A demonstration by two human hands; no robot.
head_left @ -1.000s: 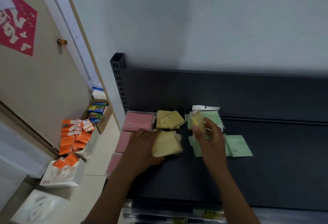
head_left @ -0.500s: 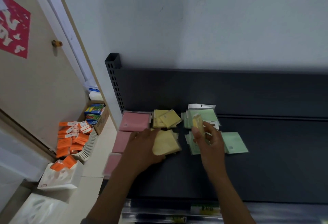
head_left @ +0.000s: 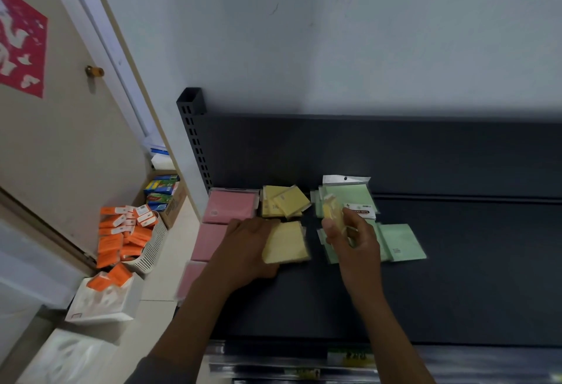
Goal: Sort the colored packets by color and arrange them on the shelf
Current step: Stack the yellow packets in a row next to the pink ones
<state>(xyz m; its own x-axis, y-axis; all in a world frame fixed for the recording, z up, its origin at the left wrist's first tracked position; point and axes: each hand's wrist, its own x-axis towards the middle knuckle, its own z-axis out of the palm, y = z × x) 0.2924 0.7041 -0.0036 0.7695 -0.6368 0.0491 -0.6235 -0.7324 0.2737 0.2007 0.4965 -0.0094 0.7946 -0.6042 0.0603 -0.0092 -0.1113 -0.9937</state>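
Note:
On the dark shelf [head_left: 471, 277] lie pink packets [head_left: 229, 206] at the left, yellow packets [head_left: 284, 201] in the middle and green packets [head_left: 398, 242] at the right. My left hand [head_left: 243, 250] holds a stack of yellow packets [head_left: 286, 244] that lies on the shelf in front of the yellow pile. My right hand [head_left: 352, 240] pinches a single yellow packet [head_left: 331, 212] upright above the green ones. A green packet with a white label [head_left: 349, 195] lies at the back of the green group.
On the floor at the left stand a white basket [head_left: 152, 250] full of orange boxes [head_left: 121, 237], white boxes [head_left: 103, 301] and a cardboard box of colourful items [head_left: 162, 190]. A door with a knob [head_left: 94, 71] is at the far left. The shelf's back panel [head_left: 365, 152] rises behind the packets.
Both hands stay almost where they were. The left hand has shifted the yellow stack slightly; the right hand still holds its yellow packet above the green ones.

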